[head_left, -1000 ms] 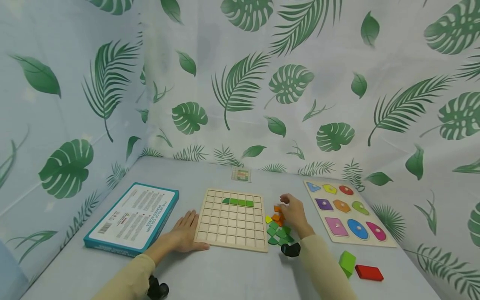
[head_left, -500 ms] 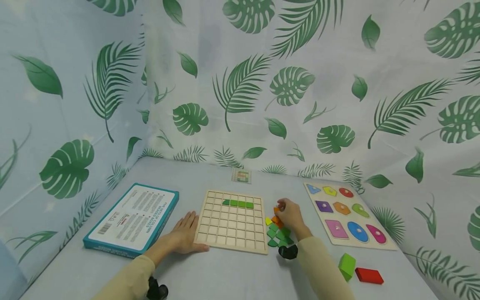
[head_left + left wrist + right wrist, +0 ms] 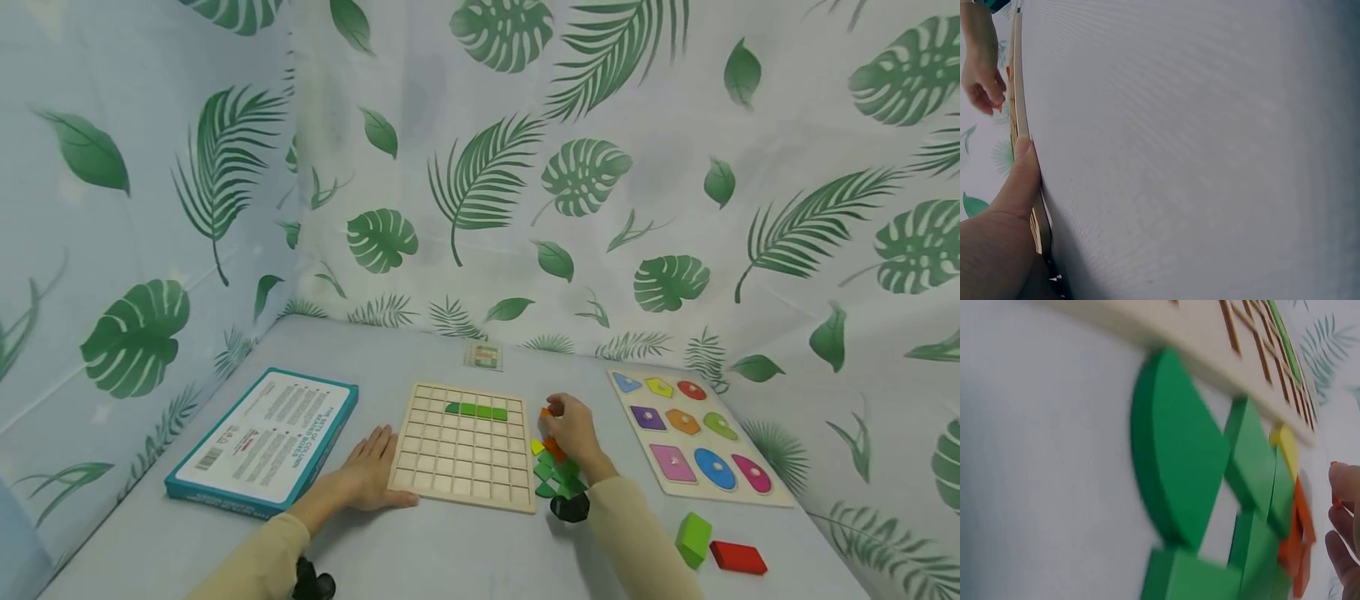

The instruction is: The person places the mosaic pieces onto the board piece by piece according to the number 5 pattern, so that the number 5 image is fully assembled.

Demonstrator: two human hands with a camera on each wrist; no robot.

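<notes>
A wooden grid board [image 3: 463, 483] lies mid-table, with several green tiles [image 3: 483, 412] in one row near its far side. Beside its left edge my left hand [image 3: 367, 471] rests flat with fingers straight, the thumb [image 3: 1019, 181] touching the near edge. To the right of the board my right hand [image 3: 573, 429] pinches a small orange tile [image 3: 545, 412] between thumb and fingertips, above the table. Under and beside that hand is a pile of loose green tiles [image 3: 1179, 450], orange tiles [image 3: 1297, 534] and a yellow tile [image 3: 1285, 447]; the hand partly hides them in the head view.
A teal-edged box [image 3: 262, 442] lies on the left. A shape puzzle board [image 3: 697, 433] with knobbed pieces is on the right, with a green block [image 3: 693, 540] and a red block [image 3: 738, 557] nearer. A small pattern card [image 3: 483, 355] lies behind the grid board.
My right hand has moved a little left toward the board, and an orange tile now shows at its fingertips. The left hand has stayed in place.
</notes>
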